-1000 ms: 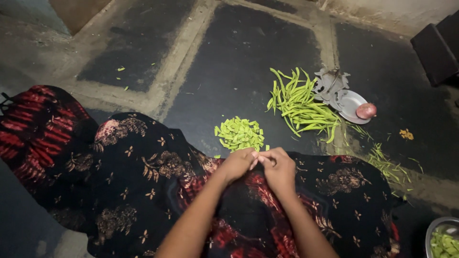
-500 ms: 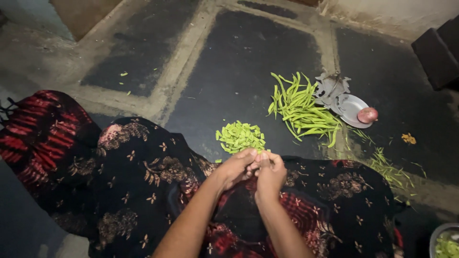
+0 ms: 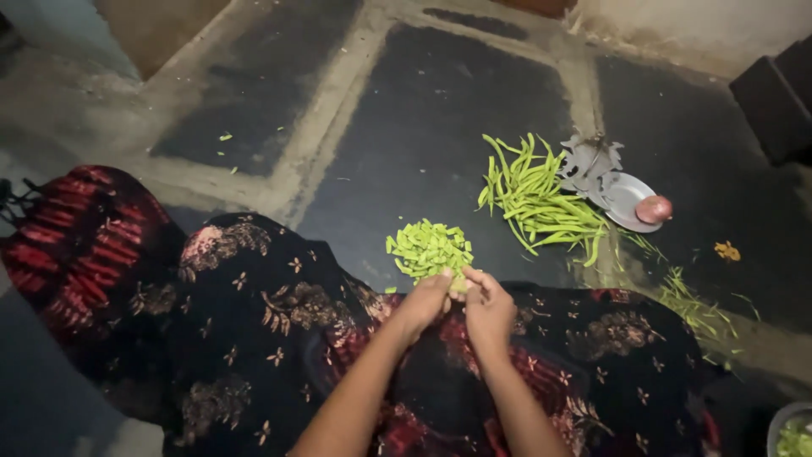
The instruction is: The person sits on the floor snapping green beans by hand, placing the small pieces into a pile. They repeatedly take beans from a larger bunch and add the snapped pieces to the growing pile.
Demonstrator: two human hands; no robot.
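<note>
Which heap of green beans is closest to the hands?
The small heap of cut bean pieces, just beyond both hands' fingertips. The pile of long whole beans lies farther right, beside the metal plate.

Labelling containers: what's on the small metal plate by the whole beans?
One reddish round onion-like item sits at the right edge of the metal plate. The rest of the plate looks bare. A grey jagged object covers its upper-left rim; what lies beneath is hidden.

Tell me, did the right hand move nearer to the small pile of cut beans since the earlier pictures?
Yes. The right hand moved forward, toward the pile of cut beans; its fingertips now almost reach the pile's near edge.
</note>
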